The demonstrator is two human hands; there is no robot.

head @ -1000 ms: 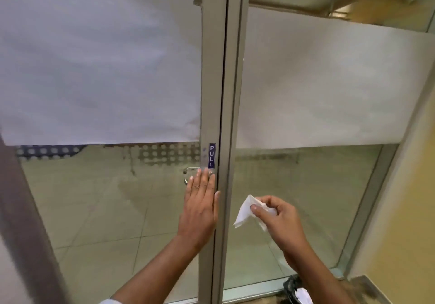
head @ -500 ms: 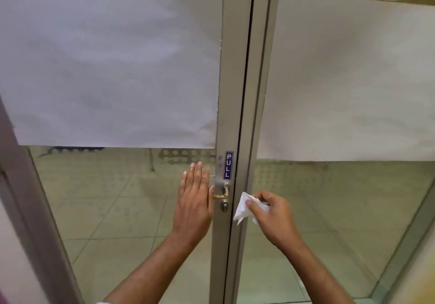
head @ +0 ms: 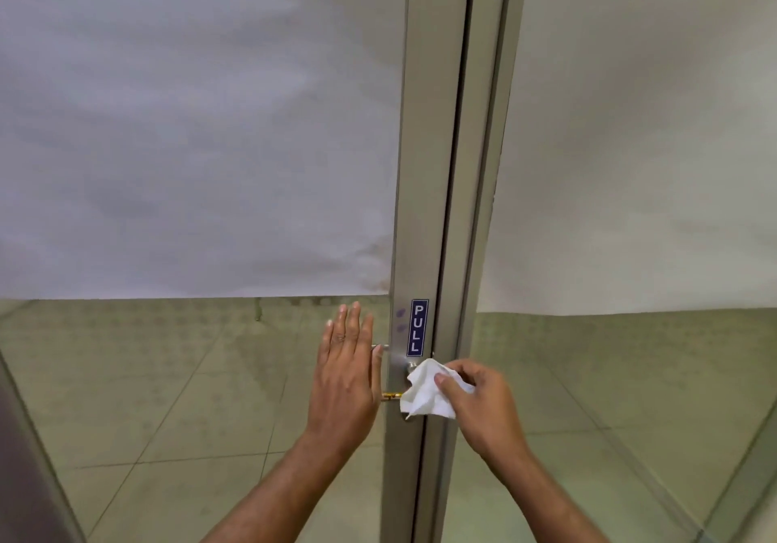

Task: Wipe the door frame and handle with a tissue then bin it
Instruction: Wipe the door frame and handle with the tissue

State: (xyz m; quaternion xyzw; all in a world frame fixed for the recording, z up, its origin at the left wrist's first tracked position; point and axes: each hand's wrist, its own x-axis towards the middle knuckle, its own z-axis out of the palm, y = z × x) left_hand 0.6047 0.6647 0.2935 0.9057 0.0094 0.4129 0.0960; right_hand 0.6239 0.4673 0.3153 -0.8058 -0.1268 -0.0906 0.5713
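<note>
A crumpled white tissue is pinched between thumb and fingers of the right hand and pressed against the door frame, just below the blue PULL sticker. The handle is largely covered by the tissue; only a short brass-coloured stub is seen at the tissue's left edge. The left hand is laid flat and open on the glass pane, just left of the frame, and nothing is gripped by it.

Several slips can be expected from here. The tissue is thin and held only at one side, so it could be torn or snagged on the handle or the lock hardware if it is dragged hard. The door could be swung by pressure from the flat left hand, and contact with the frame would be lost. Fresh smears could be left on the glass by that palm. No bin is seen here, so the tissue could be dropped on the way to one.
</note>
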